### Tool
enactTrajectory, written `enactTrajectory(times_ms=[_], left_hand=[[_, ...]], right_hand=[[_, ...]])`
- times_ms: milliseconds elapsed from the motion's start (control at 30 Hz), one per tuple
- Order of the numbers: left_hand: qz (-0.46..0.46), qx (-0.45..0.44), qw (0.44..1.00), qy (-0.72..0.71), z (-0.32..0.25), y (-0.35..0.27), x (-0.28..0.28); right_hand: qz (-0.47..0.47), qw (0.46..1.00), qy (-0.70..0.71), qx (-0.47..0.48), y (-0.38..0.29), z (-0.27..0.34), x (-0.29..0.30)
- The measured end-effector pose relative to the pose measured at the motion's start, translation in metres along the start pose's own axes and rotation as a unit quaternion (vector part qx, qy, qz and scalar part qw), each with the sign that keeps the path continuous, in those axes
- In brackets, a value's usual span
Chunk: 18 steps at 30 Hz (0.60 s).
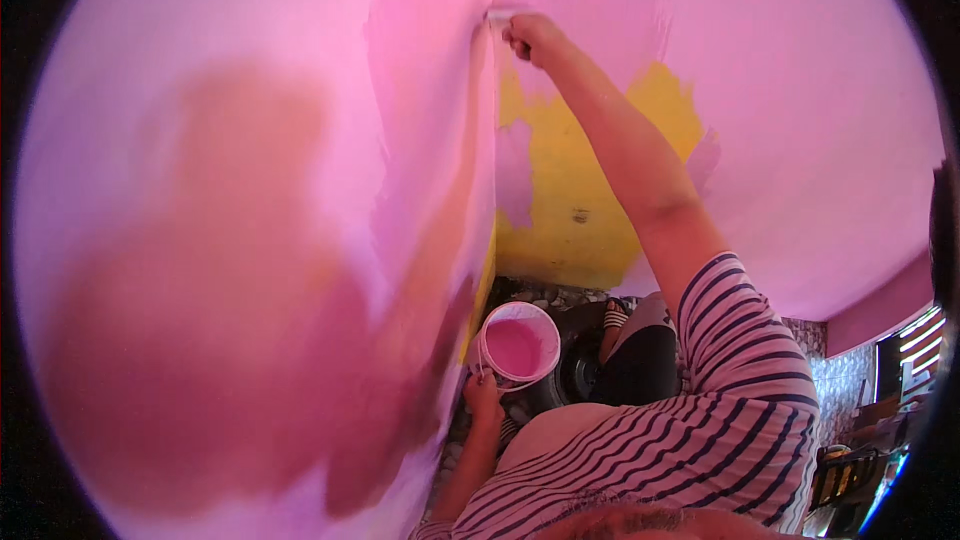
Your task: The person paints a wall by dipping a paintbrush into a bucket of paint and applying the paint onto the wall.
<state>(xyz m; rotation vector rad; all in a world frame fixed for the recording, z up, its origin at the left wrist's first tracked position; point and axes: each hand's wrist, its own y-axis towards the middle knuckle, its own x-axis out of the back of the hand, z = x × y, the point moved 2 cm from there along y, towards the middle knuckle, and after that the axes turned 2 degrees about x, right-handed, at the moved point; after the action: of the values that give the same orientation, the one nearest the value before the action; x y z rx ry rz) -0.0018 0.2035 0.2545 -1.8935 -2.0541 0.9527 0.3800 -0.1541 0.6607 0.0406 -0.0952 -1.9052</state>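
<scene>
My right hand (534, 37) reaches up into the wall corner, closed around the handle of a paintbrush (501, 15). The brush's tip is at the corner seam, and most of its handle is hidden in my fist. Low down by the left wall, my left hand (484, 392) grips a white plastic bucket (556, 345) by its handle or rim; which one is hard to tell. Pink paint (514, 347) lies inside the bucket. Fresh pink strokes cover the upper part of the right wall (787, 127), above a bare yellow patch (570, 172).
The left wall (300, 15) is pink and carries my large shadow. Beneath the bucket is a black tyre (551, 390), close to my sandaled foot (615, 315). Stones (555, 295) line the wall's base. Furniture (847, 476) stands at the far right, near a slatted opening (924, 337).
</scene>
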Motion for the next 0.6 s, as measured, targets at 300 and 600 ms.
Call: enactTrajectory(times_ms=[300, 600], left_hand=[[-0.001, 0.022, 1.000, -0.020, 0.015, 0.017, 0.009], [-0.002, 0.021, 1.000, -0.018, 0.014, 0.018, 0.007]], right_hand=[[-0.234, 0.814, -0.497, 0.191, -0.070, -0.028, -0.019], [-0.054, 0.831, -0.553, -0.014, -0.097, -0.159, -0.022]])
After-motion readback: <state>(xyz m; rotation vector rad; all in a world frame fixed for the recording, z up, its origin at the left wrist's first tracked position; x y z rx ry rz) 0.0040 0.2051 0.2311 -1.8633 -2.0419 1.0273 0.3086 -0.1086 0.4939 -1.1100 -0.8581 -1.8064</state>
